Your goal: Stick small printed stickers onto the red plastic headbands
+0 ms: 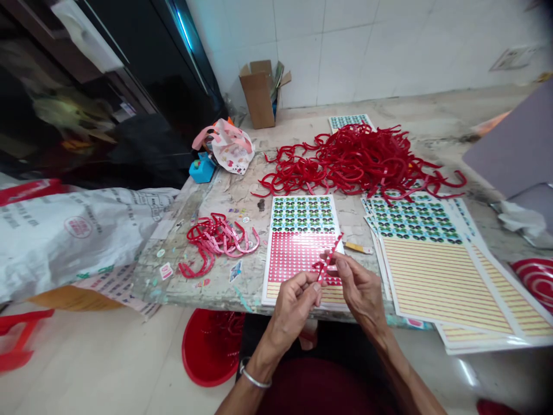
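Note:
My left hand (pixel 296 302) and my right hand (pixel 358 285) meet over the near edge of the table, both pinched on a thin red strip (pixel 329 259) that slants up to the right. Under them lies a sticker sheet (pixel 302 245) with rows of green-black stickers at the top, red ones in the middle and yellow stripes below. A silver bangle sits on my left wrist.
A big heap of red curved bands (pixel 358 158) fills the table's far middle; a smaller pile (pixel 218 239) lies left. A stack of sticker sheets (pixel 436 259) lies right. Cardboard box (pixel 259 92) at the back, red basin (pixel 209 346) on the floor, white sack (pixel 73 230) left.

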The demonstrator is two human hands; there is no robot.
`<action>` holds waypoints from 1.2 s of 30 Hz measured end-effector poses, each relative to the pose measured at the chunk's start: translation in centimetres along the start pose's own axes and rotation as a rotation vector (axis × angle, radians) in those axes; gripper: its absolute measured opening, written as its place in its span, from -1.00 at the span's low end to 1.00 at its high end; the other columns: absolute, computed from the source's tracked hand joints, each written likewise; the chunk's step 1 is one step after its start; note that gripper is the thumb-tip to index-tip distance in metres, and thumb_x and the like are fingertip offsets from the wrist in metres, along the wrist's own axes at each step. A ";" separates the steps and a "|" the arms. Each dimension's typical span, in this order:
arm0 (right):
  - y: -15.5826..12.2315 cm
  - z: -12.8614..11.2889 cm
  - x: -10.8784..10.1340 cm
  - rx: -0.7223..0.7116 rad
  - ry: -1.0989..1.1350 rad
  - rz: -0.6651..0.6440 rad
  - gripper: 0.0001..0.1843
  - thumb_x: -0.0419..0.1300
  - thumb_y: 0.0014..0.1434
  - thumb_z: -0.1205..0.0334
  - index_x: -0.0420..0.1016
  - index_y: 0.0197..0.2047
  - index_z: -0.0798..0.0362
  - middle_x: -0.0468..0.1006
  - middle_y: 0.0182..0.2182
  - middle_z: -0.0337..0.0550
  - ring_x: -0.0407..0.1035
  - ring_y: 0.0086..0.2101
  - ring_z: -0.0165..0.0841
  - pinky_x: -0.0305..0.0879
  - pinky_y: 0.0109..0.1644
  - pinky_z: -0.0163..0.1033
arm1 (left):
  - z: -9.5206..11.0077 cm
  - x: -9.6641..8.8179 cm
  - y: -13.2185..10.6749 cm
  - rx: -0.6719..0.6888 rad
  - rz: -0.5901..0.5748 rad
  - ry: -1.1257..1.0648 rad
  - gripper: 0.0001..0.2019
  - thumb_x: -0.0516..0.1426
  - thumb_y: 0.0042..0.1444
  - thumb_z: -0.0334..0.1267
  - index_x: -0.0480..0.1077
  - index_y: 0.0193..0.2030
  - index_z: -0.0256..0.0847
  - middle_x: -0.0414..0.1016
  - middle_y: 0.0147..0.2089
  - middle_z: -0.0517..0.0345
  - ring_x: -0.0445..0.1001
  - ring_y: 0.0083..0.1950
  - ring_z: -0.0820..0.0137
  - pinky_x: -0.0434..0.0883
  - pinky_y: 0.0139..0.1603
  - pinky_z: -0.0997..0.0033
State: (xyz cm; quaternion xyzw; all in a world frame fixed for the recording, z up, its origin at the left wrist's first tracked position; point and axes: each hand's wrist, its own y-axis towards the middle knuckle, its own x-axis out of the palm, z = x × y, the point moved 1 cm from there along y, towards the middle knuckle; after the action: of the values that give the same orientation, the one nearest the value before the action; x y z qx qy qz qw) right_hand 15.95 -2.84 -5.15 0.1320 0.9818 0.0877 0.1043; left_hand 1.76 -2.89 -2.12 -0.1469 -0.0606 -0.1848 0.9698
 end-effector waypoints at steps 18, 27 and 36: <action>0.6 -0.5 0.2 0.224 0.227 -0.041 -0.81 0.23 0.03 0.14 0.52 -0.35 0.09 0.57 -0.37 -0.13 0.46 -0.37 -0.31 0.48 -0.37 -0.24 | -0.8 -0.1 -0.3 0.052 -0.061 -0.017 -0.81 0.09 0.09 -0.17 0.33 -0.35 -0.28 0.30 -0.54 0.23 0.22 -0.50 0.53 0.23 -0.40 0.51; -0.9 -0.8 0.6 -0.151 0.027 -0.054 -0.85 0.20 0.05 0.35 0.50 -0.25 0.02 0.54 -0.22 -0.08 0.43 -0.20 -0.27 0.47 -0.25 -0.21 | 0.2 -0.1 0.3 0.051 -0.066 0.020 -0.77 0.03 0.15 -0.19 0.39 -0.31 -0.33 0.37 -0.46 0.14 0.32 -0.41 0.46 0.29 -0.29 0.46; 0.5 -0.5 -0.4 0.204 0.260 -0.266 -0.40 0.30 -0.06 0.19 0.29 0.08 -0.03 0.45 -0.07 -0.03 0.38 -0.12 -0.27 0.47 -0.21 -0.19 | -0.1 -0.5 -0.8 0.112 -0.081 0.178 -0.75 -0.02 0.18 -0.19 0.37 -0.39 -0.29 0.38 -0.43 0.14 0.32 -0.35 0.44 0.27 -0.24 0.47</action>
State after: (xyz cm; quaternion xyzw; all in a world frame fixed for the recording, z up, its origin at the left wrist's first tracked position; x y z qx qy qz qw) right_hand 16.36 -2.53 -4.45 -0.0011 0.9996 -0.0105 -0.0264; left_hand 1.03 -3.43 -2.10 -0.0727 0.0094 -0.2325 0.9698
